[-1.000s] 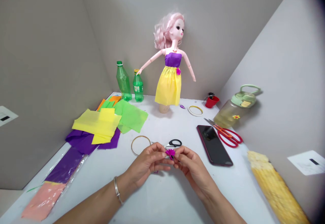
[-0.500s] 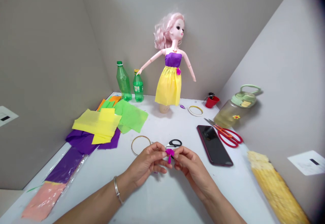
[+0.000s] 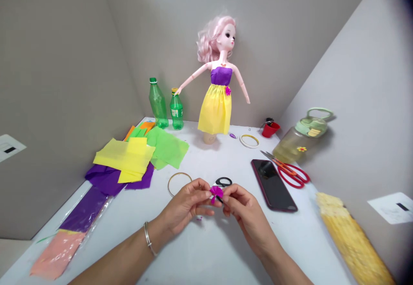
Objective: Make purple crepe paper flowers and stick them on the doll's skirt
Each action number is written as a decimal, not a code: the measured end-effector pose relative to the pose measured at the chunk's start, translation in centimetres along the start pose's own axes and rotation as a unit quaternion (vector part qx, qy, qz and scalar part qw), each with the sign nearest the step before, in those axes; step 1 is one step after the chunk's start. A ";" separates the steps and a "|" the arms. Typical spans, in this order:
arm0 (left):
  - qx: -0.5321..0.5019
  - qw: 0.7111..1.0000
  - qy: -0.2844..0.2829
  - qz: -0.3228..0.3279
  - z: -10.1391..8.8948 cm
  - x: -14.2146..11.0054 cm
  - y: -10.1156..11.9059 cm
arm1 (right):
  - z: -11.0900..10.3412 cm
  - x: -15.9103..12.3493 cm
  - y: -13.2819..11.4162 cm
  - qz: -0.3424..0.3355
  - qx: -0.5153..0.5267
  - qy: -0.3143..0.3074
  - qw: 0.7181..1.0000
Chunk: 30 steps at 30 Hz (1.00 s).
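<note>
Between my two hands is a small magenta flower (image 3: 216, 193), held above the white table. My left hand (image 3: 190, 203) pinches its left side between thumb and forefinger. On the other side, the fingertips of my right hand (image 3: 243, 205) are closed on its right edge. Just beyond the hands lies a pair of scissors with black handles (image 3: 223, 181), partly hidden by the flower and fingers. A thin gold bangle (image 3: 169, 186) rests behind my left hand, and tiny magenta scraps (image 3: 199, 218) lie below it.
A doll (image 3: 214, 108) in a purple and yellow dress stands at the back. Crepe sheets (image 3: 122, 158) and green bottles (image 3: 158, 108) are on the left. To the right are a phone (image 3: 274, 186), red-handled scissors (image 3: 293, 175), a water bottle (image 3: 301, 138) and a red cup (image 3: 270, 129).
The flower has turned in my fingers; its petals look more spread and the part hanging below appears shorter. Both hands stay in nearly the same place.
</note>
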<state>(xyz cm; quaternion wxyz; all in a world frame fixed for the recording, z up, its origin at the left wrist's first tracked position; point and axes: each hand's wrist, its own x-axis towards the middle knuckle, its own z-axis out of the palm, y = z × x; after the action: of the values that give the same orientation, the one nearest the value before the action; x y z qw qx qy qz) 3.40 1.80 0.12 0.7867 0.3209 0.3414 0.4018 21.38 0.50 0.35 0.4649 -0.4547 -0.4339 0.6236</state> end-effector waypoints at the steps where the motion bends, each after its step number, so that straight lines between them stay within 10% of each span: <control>1: -0.003 1.000 0.001 0.005 0.0 0.0 0.0 | 0.0 0.0 -0.1 -0.006 -0.007 0.002 1.000; 30: 0.048 0.998 -0.026 0.001 0.5 -0.1 -0.2 | -0.4 0.2 -0.4 -0.006 -0.065 -0.056 0.996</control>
<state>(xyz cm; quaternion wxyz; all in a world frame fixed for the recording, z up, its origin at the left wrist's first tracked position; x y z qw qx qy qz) 3.83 1.47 0.31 0.7784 0.3694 0.3396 0.3773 21.83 0.79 0.59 0.4133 -0.4452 -0.5017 0.6158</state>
